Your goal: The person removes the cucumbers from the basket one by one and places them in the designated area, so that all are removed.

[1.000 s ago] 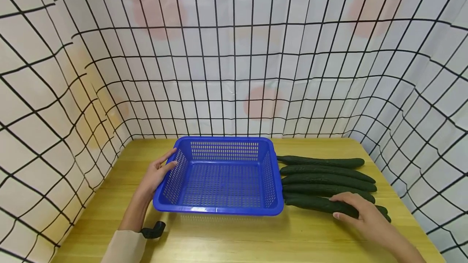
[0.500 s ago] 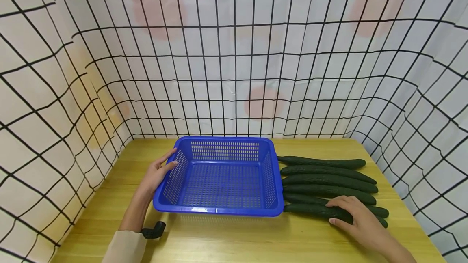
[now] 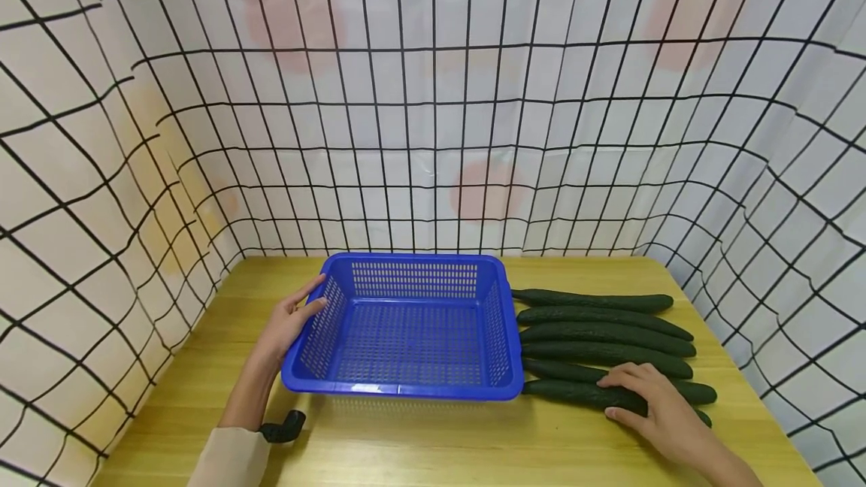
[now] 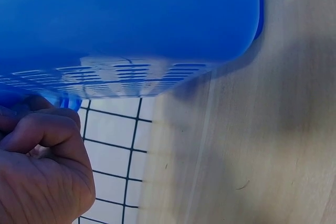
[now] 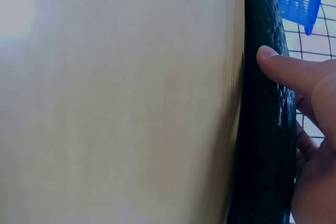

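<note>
only the right hand (image 3: pixel 659 404) has slid back along the nearest cucumber (image 3: pixel 582 393) by the desk's front edge, fingers curling round it; left hand (image 3: pixel 287 322) flat, steadying the basket (image 3: pixel 413 389).

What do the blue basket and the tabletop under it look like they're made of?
The blue perforated rectangular basket looks like moulded plastic: uniform glossy colour, with even rows of slots in its walls and floor. The light yellowish wooden tabletop shows long straight grain lines and a smooth, faintly shiny finish, so wood or a wood-look laminate; the pictures cannot settle which.
</note>
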Demonstrator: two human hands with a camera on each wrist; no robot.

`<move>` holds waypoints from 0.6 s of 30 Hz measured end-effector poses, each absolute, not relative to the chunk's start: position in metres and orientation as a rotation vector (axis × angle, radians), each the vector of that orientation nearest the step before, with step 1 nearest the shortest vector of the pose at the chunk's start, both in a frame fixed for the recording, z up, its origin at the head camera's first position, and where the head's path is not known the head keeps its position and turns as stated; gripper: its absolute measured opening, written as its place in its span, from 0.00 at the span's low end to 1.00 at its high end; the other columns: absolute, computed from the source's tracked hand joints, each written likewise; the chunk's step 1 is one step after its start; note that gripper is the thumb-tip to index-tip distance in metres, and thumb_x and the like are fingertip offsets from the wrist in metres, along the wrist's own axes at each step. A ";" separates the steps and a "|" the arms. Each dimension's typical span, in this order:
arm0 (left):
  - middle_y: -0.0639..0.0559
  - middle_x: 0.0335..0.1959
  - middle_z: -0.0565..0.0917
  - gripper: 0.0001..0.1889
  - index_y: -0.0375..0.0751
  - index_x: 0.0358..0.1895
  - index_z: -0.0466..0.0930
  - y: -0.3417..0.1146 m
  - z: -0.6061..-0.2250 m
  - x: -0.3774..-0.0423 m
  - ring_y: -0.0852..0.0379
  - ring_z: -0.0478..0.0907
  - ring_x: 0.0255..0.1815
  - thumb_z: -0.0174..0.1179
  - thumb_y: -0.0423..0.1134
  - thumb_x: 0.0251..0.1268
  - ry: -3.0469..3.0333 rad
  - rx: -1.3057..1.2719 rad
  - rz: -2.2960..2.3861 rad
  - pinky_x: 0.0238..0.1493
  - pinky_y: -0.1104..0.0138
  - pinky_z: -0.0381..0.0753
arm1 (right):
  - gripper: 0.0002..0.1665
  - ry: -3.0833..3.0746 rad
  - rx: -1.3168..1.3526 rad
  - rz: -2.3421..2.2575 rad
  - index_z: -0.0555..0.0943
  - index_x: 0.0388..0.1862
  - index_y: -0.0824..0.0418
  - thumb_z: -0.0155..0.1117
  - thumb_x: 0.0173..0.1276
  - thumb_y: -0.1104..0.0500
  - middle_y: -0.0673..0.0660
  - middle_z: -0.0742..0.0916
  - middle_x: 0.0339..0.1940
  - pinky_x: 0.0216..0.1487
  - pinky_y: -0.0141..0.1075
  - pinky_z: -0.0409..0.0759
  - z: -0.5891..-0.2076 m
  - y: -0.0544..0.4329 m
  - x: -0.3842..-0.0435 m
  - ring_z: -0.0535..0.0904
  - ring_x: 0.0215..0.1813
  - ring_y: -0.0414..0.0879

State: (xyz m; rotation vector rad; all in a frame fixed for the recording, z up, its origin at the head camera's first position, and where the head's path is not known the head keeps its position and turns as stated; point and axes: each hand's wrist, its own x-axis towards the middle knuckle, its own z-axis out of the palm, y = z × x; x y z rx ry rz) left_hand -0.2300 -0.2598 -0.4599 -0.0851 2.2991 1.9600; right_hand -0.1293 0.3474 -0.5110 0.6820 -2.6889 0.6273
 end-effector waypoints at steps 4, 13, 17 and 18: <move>0.31 0.72 0.71 0.32 0.62 0.81 0.60 -0.260 -0.458 -0.230 0.52 0.88 0.37 0.58 0.49 0.78 2.290 -0.086 1.965 0.36 0.61 0.90 | 0.26 -2.652 0.714 0.582 0.83 0.51 0.34 0.82 0.55 0.54 0.38 0.83 0.53 0.47 0.39 0.80 -0.511 0.347 -0.134 0.73 0.51 0.34; 0.36 0.76 0.67 0.32 0.62 0.82 0.59 -0.259 -0.458 -0.230 0.51 0.87 0.41 0.56 0.51 0.78 2.274 -0.072 1.981 0.38 0.61 0.89 | 0.26 -2.718 0.668 0.596 0.81 0.48 0.30 0.82 0.54 0.48 0.36 0.81 0.54 0.50 0.46 0.78 -0.512 0.349 -0.138 0.72 0.53 0.36; 0.45 0.82 0.60 0.30 0.61 0.82 0.58 -0.262 -0.461 -0.229 0.57 0.78 0.57 0.47 0.57 0.81 2.282 -0.022 1.975 0.47 0.69 0.85 | 0.25 -2.739 0.658 0.604 0.82 0.49 0.31 0.82 0.54 0.44 0.37 0.81 0.54 0.49 0.49 0.78 -0.511 0.349 -0.138 0.72 0.53 0.36; 0.46 0.83 0.59 0.31 0.61 0.83 0.56 -0.264 -0.462 -0.228 0.59 0.76 0.59 0.43 0.59 0.82 2.291 -0.007 1.968 0.49 0.70 0.83 | 0.24 -2.743 0.659 0.612 0.82 0.49 0.32 0.81 0.54 0.43 0.37 0.81 0.54 0.49 0.50 0.78 -0.511 0.349 -0.138 0.72 0.54 0.36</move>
